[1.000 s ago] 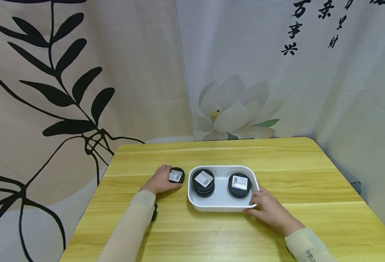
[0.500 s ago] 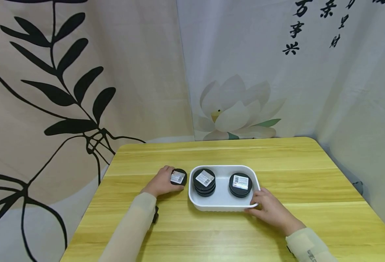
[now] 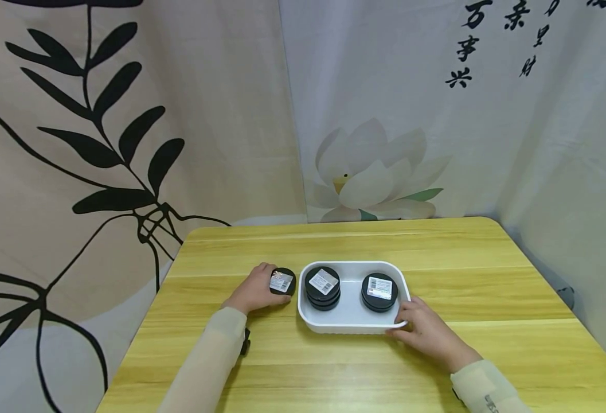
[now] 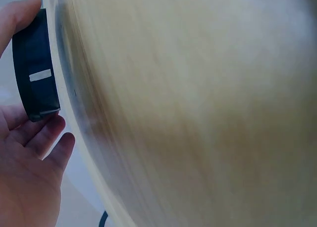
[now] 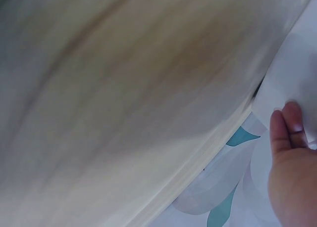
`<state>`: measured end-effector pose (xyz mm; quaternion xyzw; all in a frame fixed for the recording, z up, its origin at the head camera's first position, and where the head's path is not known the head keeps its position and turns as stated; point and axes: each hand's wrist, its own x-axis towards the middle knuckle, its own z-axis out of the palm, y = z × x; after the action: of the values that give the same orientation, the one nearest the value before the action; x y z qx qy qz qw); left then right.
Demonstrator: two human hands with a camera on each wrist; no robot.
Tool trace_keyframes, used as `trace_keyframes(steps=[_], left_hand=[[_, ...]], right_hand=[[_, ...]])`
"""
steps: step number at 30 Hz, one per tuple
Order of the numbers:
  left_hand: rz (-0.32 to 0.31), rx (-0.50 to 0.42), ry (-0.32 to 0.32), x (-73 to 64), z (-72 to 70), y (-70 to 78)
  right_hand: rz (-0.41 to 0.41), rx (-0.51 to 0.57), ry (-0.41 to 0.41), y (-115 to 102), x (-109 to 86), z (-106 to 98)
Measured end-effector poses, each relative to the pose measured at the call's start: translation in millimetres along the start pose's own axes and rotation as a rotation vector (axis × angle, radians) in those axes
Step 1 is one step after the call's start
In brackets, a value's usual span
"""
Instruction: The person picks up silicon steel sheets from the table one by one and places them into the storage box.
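My left hand (image 3: 258,291) grips a flat round black container (image 3: 282,281) by its sides, just left of the white tray (image 3: 354,327). A white label with a barcode covers part of its top. In the left wrist view the container (image 4: 35,64) shows edge-on between thumb and fingers, with a small white strip on its side. My right hand (image 3: 426,330) holds the tray's front right corner. Inside the tray, a stack of similar black containers (image 3: 323,288) stands on the left, and another stack (image 3: 379,292) on the right. Both top containers bear white labels.
The tray stands on a yellow wood-grain table (image 3: 344,373). Behind it hang pale curtains (image 3: 220,115) printed with black leaves, a lotus and dark characters. The table's back edge lies a short way beyond the tray.
My left hand has shifted slightly right and nearer to me with the black container, closer to the tray. My right hand stays on the tray corner, and the stacks look the same.
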<state>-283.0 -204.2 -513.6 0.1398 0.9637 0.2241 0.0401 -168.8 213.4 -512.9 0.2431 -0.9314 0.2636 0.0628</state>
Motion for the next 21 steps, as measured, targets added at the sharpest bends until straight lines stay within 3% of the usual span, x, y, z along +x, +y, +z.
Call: trace_keyframes(steps=[7, 21], left_hand=[[-0.013, -0.015, 0.002, -2.0, -1.6, 3.1], [0.025, -0.017, 0.034, -1.9, -12.7, 14.2]], right_hand=[[-0.007, -0.008, 0.004, 0.2, 0.4, 1.2], [-0.012, -0.004, 0.012, -1.0, 0.4, 0.9]])
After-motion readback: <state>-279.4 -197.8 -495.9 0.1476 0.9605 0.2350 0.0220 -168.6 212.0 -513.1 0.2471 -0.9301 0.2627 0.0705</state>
